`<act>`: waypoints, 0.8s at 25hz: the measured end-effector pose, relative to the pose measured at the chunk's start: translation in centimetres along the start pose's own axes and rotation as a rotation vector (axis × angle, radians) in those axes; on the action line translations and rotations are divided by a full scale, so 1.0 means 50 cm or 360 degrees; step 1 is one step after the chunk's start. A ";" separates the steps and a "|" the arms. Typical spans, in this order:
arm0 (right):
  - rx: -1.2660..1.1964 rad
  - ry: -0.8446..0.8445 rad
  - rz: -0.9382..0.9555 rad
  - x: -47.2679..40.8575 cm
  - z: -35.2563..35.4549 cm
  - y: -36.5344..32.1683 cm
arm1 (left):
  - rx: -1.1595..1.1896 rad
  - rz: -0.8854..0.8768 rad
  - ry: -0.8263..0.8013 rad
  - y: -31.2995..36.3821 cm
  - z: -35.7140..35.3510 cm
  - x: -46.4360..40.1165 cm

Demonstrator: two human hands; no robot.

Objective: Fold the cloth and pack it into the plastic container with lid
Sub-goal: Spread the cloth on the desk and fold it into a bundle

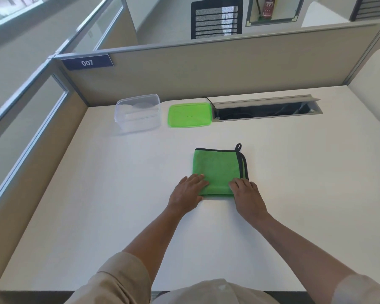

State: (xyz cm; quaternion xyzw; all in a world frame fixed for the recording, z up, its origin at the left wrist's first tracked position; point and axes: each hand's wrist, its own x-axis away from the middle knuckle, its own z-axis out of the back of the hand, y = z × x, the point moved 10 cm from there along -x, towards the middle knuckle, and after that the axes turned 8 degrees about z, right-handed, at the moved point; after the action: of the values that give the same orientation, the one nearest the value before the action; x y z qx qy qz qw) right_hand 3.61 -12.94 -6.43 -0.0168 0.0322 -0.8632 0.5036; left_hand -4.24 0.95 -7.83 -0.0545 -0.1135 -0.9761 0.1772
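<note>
A green cloth (217, 167) with dark edging and a small hanging loop lies folded into a square on the white desk (119, 205). My left hand (188, 194) rests flat on its near left corner. My right hand (247, 196) presses on its near right corner, fingers on the fabric. Whether either hand pinches the cloth I cannot tell. The clear plastic container (138, 114) stands open and empty at the back left of the desk. Its green lid (189, 115) lies flat just to the right of it.
An open cable tray slot (266, 111) is sunk into the desk at the back right, next to the lid. Beige partition walls (206, 71) close off the back and left sides. The desk's near edge runs by my body.
</note>
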 end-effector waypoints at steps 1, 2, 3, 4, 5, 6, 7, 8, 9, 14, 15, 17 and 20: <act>0.0000 0.0016 0.0014 -0.002 0.002 -0.003 | -0.0014 0.0005 -0.0017 -0.003 -0.003 0.000; 0.0004 0.0034 0.0023 -0.003 0.004 -0.004 | -0.0031 0.0008 -0.0029 -0.002 -0.006 0.001; 0.0013 0.0044 0.0026 -0.004 0.006 -0.006 | -0.0055 0.0005 -0.0021 0.001 -0.006 0.000; 0.0020 0.0054 0.0029 -0.004 0.007 -0.008 | -0.0074 0.0009 0.0007 0.005 -0.002 -0.001; 0.0021 0.0072 0.0026 -0.003 0.008 -0.007 | -0.0073 0.0026 0.0047 0.010 0.005 -0.003; 0.0017 0.0093 0.0022 -0.001 0.010 -0.005 | -0.0055 0.0058 0.0079 0.013 0.013 -0.007; 0.0012 0.0110 0.0024 -0.001 0.013 -0.004 | -0.0037 0.0092 0.0082 0.013 0.019 -0.011; 0.0013 0.0130 0.0028 -0.001 0.015 -0.001 | -0.0021 0.0114 0.0062 0.012 0.022 -0.015; 0.0011 0.0149 0.0034 -0.001 0.018 0.002 | 0.0000 0.0126 0.0040 0.010 0.025 -0.018; -0.0104 0.0183 0.0001 -0.002 0.017 0.029 | 0.0181 0.0165 0.0041 -0.010 0.052 -0.019; -0.0162 0.0179 -0.0019 -0.004 0.016 0.038 | 0.0215 0.0151 0.0038 -0.013 0.054 -0.017; -0.0306 0.0163 -0.0074 -0.013 0.017 0.057 | 0.0291 0.0082 0.0028 -0.020 0.054 -0.011; -0.0495 0.0134 -0.0209 -0.026 0.021 0.087 | 0.0296 -0.0115 -0.0006 -0.025 0.045 0.004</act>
State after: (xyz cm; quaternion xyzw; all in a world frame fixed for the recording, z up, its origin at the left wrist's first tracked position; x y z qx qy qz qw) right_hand 8.08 -13.98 -5.67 -0.0604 0.1852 -0.8788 0.4355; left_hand -4.72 2.55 -5.87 -0.0354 -0.2059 -0.9670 0.1460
